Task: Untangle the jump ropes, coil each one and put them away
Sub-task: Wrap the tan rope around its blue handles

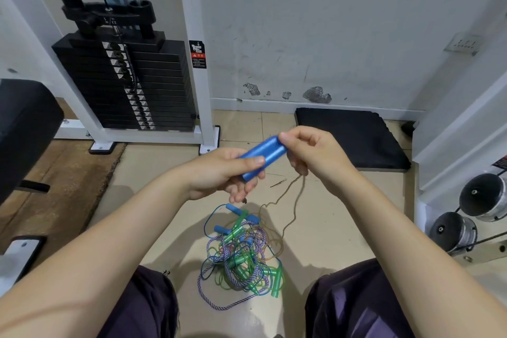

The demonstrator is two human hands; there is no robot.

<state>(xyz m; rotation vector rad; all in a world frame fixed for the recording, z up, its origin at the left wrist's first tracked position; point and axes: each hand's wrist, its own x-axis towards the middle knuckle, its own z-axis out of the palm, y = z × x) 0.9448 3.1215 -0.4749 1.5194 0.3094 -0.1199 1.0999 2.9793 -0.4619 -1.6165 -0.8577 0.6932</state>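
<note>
Closest to the camera are the person's knees in dark purple shorts (356,302), down at 6 o'clock, with bare forearms reaching up toward the middle of the view. Between the knees on the tan floor (343,214) sits the tangled pile of jump ropes (238,258): green handles, small blue handles, a purple-and-white braided cord and thin green and blue cords, all knotted into one mess.

Above the pile, both hands are on a pair of blue handles (262,158) held side by side, tilted up toward 2 o'clock. The left hand (219,175) grips the lower end, thumb across the top. The right hand (312,151) pinches the upper end with thumb and fingertips. A thin brownish cord (295,206) hangs from under the right hand and wanders down into the pile.

At 10 o'clock there's a black weight stack (129,82) in a white frame. A black mat (348,137) lies against the wall at 2 o'clock, and two dumbbell ends (466,214) sit on a rack at 3 o'clock. A black padded seat (24,129) pokes in at 9 o'clock.
</note>
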